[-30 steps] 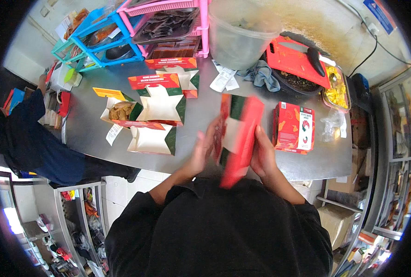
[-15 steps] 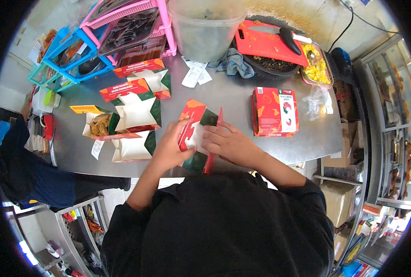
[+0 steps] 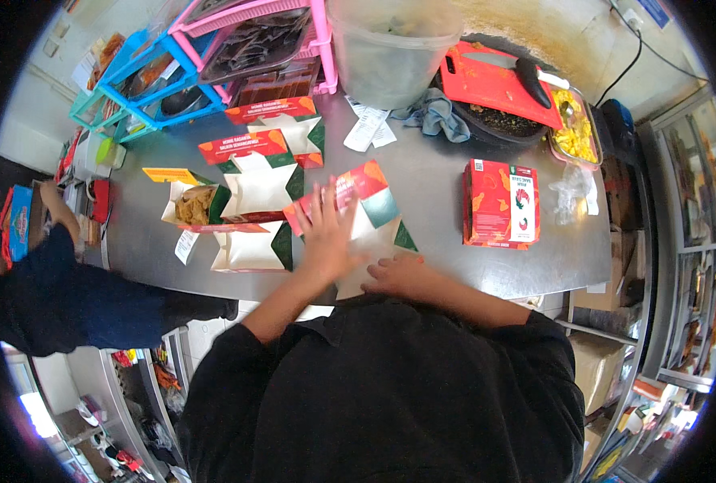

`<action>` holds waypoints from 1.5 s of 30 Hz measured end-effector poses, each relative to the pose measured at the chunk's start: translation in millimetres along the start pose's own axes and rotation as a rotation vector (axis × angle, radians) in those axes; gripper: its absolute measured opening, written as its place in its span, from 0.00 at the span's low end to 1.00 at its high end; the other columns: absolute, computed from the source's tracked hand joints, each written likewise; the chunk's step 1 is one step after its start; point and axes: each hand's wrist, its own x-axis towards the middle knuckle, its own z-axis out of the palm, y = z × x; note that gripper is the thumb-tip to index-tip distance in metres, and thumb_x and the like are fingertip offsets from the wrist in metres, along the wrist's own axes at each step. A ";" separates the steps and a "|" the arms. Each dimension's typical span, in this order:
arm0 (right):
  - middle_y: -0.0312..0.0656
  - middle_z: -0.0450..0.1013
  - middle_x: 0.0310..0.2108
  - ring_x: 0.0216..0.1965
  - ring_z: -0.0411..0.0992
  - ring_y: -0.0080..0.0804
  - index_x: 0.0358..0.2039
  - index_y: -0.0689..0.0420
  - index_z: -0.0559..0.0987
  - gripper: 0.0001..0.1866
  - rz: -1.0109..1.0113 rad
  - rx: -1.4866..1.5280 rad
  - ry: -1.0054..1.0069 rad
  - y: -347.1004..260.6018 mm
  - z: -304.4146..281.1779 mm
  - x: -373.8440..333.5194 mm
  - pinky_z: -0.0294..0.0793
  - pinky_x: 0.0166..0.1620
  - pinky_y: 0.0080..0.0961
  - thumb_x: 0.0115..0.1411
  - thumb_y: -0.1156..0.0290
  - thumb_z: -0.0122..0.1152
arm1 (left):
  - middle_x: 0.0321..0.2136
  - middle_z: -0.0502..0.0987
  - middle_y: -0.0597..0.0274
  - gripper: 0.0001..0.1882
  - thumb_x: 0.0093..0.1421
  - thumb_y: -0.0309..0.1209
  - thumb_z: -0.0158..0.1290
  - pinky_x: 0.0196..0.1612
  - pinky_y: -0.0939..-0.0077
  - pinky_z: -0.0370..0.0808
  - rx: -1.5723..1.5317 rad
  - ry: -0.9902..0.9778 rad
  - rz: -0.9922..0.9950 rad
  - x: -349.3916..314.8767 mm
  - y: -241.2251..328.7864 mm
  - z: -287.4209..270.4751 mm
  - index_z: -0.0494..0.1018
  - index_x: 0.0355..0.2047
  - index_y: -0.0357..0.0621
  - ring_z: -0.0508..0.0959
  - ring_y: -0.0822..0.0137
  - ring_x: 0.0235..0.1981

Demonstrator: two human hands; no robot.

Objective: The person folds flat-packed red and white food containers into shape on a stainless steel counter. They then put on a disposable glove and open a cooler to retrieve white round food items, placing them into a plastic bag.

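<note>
A brushed-metal surface (image 3: 442,197) stretches in front of the person, with open cartons (image 3: 261,193) to the left and a neat stack of flat red boxes (image 3: 499,201) to the right. Between them, close to the near edge, lies a partly opened carton (image 3: 368,232), its white inside facing up and its red and green panels fanned out at a slant. The left hand (image 3: 327,233) is spread wide across the red panel on the far left side, palm down; the right hand (image 3: 400,278) rests at the near right side with its fingers bent, and whether they pinch the board or merely lie on it cannot be told. The carton looks like thin printed card, so it should be very light, springy along its creases and stiff only within each panel. The glossy red and green face may slide a little under dry fingers and over the smooth metal, which favours a broad, flat palm to steady it. Its best holds are probably the panel edges and fold lines; squeezing the middle of a panel could dent it, and tugging one corner could bend or tear a flap.
</note>
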 end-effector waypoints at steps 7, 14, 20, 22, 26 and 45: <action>0.51 0.67 0.47 0.44 0.71 0.48 0.54 0.57 0.64 0.31 0.651 0.347 0.416 28.7 19.1 -23.8 0.73 0.42 0.37 0.53 0.56 0.61 | 0.66 0.40 0.46 0.52 0.39 0.34 0.66 0.58 0.27 0.39 0.175 -0.036 -0.134 -16.5 -16.1 12.2 0.52 0.64 0.68 0.40 0.37 0.65; 0.48 0.66 0.49 0.47 0.69 0.44 0.51 0.54 0.69 0.25 0.559 0.625 0.723 55.5 -10.1 -45.1 0.70 0.47 0.36 0.51 0.71 0.59 | 0.66 0.43 0.55 0.49 0.43 0.29 0.63 0.58 0.30 0.44 0.290 0.093 -0.180 20.6 -24.2 34.2 0.52 0.63 0.73 0.46 0.48 0.66; 0.50 0.54 0.61 0.62 0.54 0.51 0.56 0.51 0.67 0.33 0.884 -0.074 0.525 66.8 -4.9 -147.9 0.57 0.61 0.41 0.46 0.80 0.60 | 0.64 0.47 0.54 0.38 0.50 0.34 0.58 0.58 0.32 0.43 0.254 0.304 -0.235 48.5 -47.2 22.1 0.57 0.61 0.66 0.52 0.50 0.63; 0.50 0.55 0.61 0.62 0.55 0.49 0.57 0.51 0.67 0.32 1.005 -0.007 0.381 71.4 5.6 -164.9 0.56 0.62 0.41 0.48 0.79 0.59 | 0.61 0.52 0.54 0.30 0.51 0.37 0.58 0.59 0.33 0.41 0.166 0.487 -0.219 53.9 -44.5 14.4 0.64 0.56 0.57 0.53 0.50 0.62; 0.46 0.67 0.54 0.57 0.64 0.40 0.53 0.53 0.69 0.20 0.891 -0.065 0.534 56.2 -7.5 -186.6 0.63 0.57 0.40 0.59 0.74 0.48 | 0.57 0.58 0.50 0.21 0.54 0.35 0.55 0.61 0.45 0.48 -0.139 0.578 -0.032 42.1 -7.1 -1.2 0.68 0.49 0.51 0.56 0.49 0.59; 0.49 0.55 0.54 0.58 0.54 0.43 0.57 0.63 0.59 0.25 0.910 0.712 1.481 37.3 -21.3 -88.3 0.54 0.59 0.36 0.59 0.73 0.48 | 0.52 0.65 0.43 0.59 0.36 0.46 0.69 0.52 0.59 0.68 -0.508 -0.023 -0.038 24.0 53.1 -43.6 0.46 0.63 0.43 0.69 0.48 0.51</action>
